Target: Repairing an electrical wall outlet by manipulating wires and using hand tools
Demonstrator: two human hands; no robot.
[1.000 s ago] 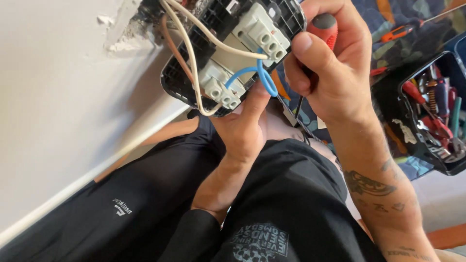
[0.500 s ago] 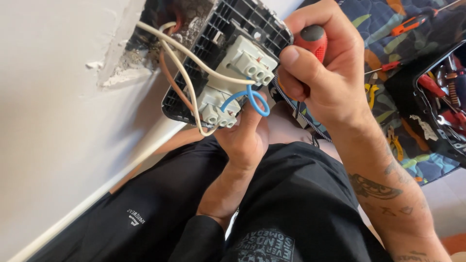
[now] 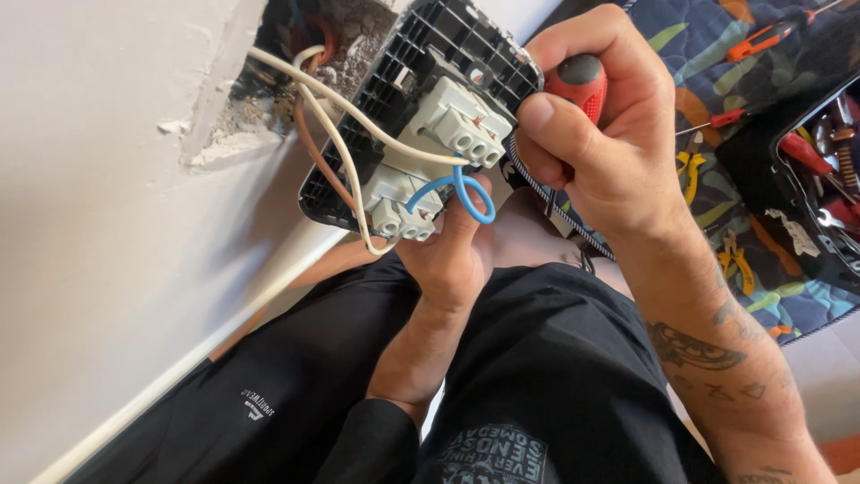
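Switch plate [image 3: 394, 99] sits upper centre of frame, back side up, long axis running lower left to upper right, tilted off the wall. Two grey switch modules [image 3: 430, 152] clipped in; white, brown and blue wires [image 3: 358, 134] run from the wall cavity [image 3: 305, 63] at upper left. Left hand [image 3: 452, 260] grips the plate's lower edge from below, fingers clenched on it. Right hand [image 3: 600, 143] has its fingers wrapped on a red-handled screwdriver [image 3: 578, 81], handle end toward upper right; shaft hidden, probably aimed at the modules. Tool tray [image 3: 820, 170] at right edge.
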